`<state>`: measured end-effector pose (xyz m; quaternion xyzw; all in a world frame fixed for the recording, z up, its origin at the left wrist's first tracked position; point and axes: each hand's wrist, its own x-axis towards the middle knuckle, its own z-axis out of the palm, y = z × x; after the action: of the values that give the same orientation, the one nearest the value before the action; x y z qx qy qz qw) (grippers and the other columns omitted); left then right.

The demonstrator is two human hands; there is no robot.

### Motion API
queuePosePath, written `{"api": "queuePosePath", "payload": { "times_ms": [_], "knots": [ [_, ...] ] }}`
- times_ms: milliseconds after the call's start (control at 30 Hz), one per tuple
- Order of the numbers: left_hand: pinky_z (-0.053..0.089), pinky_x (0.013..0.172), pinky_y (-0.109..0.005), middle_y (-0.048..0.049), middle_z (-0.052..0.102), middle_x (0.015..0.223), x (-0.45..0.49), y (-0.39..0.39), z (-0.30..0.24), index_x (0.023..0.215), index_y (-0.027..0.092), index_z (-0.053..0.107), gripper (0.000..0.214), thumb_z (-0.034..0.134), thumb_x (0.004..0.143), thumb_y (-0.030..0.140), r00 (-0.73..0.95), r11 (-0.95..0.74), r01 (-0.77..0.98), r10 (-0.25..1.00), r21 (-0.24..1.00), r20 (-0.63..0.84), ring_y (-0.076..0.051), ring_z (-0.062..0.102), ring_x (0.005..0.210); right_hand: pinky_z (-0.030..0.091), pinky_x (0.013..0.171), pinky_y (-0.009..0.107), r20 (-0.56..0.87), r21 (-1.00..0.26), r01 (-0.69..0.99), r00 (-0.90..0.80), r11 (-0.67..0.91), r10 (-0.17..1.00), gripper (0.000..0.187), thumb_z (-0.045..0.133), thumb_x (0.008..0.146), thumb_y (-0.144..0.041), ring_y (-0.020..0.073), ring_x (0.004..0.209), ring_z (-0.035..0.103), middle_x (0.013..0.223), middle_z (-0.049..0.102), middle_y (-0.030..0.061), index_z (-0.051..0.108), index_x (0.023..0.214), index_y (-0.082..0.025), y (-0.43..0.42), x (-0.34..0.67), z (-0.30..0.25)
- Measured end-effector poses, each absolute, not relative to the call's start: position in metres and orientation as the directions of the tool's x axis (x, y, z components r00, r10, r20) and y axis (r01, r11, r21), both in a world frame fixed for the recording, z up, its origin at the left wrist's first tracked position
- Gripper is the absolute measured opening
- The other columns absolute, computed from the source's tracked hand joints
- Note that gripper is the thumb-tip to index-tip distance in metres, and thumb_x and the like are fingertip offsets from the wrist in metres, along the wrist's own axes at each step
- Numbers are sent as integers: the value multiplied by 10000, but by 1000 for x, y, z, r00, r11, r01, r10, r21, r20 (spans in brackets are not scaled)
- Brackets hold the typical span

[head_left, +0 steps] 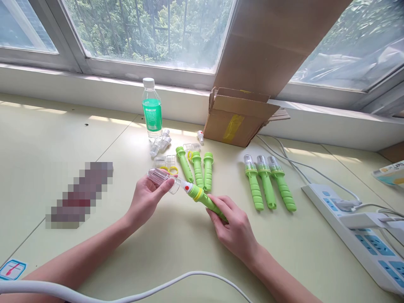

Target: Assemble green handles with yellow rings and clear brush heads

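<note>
My left hand (147, 197) is closed on a clear ribbed plastic cap (161, 178), held at the white tip of a green handle. My right hand (234, 227) grips that green handle (206, 200), which carries a yellow ring and a red dot near its tip. Just behind them lie three bare green handles (198, 167), loose yellow rings (170, 170) and several clear caps (161, 145). To the right, three green handles with clear caps fitted (268, 182) lie side by side.
A water bottle with a green label (152, 109) stands at the back. An open cardboard box (235, 115) leans by the window sill. A white power strip (362, 235) with cables sits at right. A white cable (132, 290) crosses the near edge.
</note>
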<state>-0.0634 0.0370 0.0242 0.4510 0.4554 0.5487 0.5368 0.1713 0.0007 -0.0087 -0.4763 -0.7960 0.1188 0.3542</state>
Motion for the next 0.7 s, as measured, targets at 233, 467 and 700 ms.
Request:
{"api": "queuePosePath", "payload": {
  "times_ms": [233, 467, 700],
  "knots": [
    [491, 790, -323, -95, 719, 974, -63, 37, 26, 955, 166, 602, 307, 711, 760, 377, -16, -12, -160, 1000, 987, 10, -256, 654, 994, 500, 478, 233, 460, -537, 669, -280, 515, 843, 338, 536, 871, -138, 141, 664, 575, 947, 531, 80, 524, 1201, -213, -1, 169, -5],
    [485, 756, -302, -81, 713, 962, -62, 35, 26, 934, 180, 582, 278, 697, 774, 376, 15, -4, -142, 1000, 990, 6, -255, 647, 1008, 485, 569, 258, 451, -508, 693, -292, 512, 843, 210, 529, 875, -144, 151, 656, 566, 833, 566, 45, 557, 1075, -201, 1, 172, -3],
    [493, 806, -323, -88, 708, 964, -61, 35, 24, 954, 180, 588, 298, 707, 764, 376, 32, 21, -168, 999, 986, -16, -263, 633, 1043, 438, 573, 259, 405, -452, 724, -353, 520, 844, 206, 484, 901, -170, 155, 628, 559, 776, 604, 44, 582, 1082, -180, 1, 173, -1]
  ]
}}
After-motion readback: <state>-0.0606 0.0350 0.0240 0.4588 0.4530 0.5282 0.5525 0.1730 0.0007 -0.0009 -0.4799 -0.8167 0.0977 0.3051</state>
